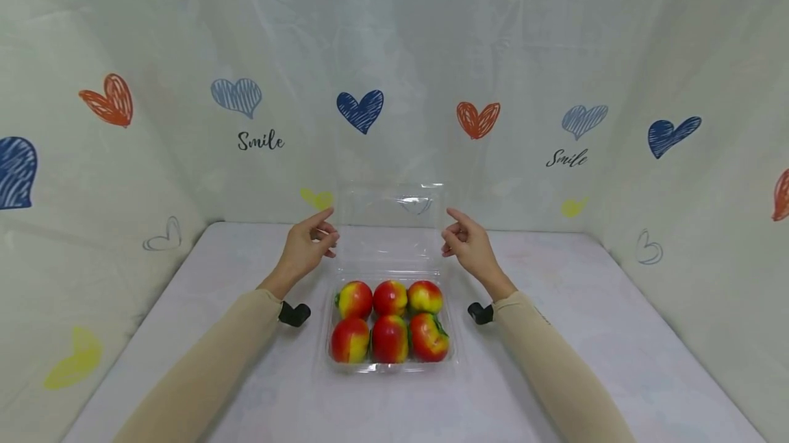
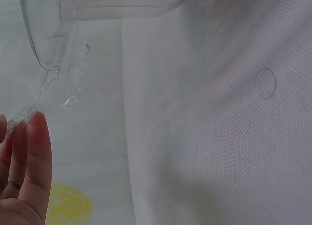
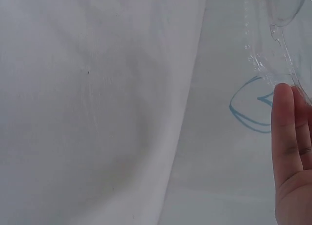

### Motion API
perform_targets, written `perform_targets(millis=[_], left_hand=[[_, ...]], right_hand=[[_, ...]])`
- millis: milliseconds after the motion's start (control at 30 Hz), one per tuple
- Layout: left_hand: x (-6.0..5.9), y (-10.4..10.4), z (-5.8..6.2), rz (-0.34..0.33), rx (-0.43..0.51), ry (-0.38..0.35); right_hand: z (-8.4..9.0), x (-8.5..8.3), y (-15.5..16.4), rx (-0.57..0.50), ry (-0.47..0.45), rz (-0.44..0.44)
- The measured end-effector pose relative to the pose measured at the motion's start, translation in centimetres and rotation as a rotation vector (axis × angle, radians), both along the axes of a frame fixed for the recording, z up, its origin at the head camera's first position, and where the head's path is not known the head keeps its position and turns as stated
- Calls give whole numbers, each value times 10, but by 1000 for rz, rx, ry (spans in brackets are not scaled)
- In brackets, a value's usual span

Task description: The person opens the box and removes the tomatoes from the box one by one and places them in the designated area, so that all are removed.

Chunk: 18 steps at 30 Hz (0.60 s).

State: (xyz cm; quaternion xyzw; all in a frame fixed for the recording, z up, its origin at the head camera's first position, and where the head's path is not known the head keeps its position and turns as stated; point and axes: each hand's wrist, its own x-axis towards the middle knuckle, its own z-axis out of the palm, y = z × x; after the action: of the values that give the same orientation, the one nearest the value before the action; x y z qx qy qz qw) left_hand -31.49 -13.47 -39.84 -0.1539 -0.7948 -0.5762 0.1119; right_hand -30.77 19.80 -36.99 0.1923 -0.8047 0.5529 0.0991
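A clear plastic clamshell box stands in the middle of the table in the head view, its tray (image 1: 391, 368) full of red-and-yellow, peach-like fruits (image 1: 390, 339) in two rows. The hinged lid (image 1: 388, 241) is raised upright at the far side. At its left edge my left hand (image 1: 311, 239) pinches the rim between thumb and fingers. My right hand (image 1: 470, 241) holds the opposite edge, index finger extended; in the right wrist view its fingertips (image 3: 283, 95) lie against the lid's rim, with the thumb out of sight.
Under the box is a white-covered table (image 1: 394, 409). A pale curtain (image 1: 407, 39) printed with hearts and "Smile" hangs behind and along both sides. Dark wrist-camera mounts (image 1: 294, 314) project inward from both sleeves, beside the tray.
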Motion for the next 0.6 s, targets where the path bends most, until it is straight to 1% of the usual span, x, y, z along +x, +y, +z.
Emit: perform_targets(millis=[200, 433, 600], left_hand=[[-2, -1, -3, -12, -28, -12], [-5, -4, -4, -40, -96, -79], [-6, -5, -6, -72, -82, -103]], right_hand=[[-6, -4, 0, -1, -51, -4], [-9, -8, 2, 30, -48, -9], [-10, -9, 2, 69, -66, -11]])
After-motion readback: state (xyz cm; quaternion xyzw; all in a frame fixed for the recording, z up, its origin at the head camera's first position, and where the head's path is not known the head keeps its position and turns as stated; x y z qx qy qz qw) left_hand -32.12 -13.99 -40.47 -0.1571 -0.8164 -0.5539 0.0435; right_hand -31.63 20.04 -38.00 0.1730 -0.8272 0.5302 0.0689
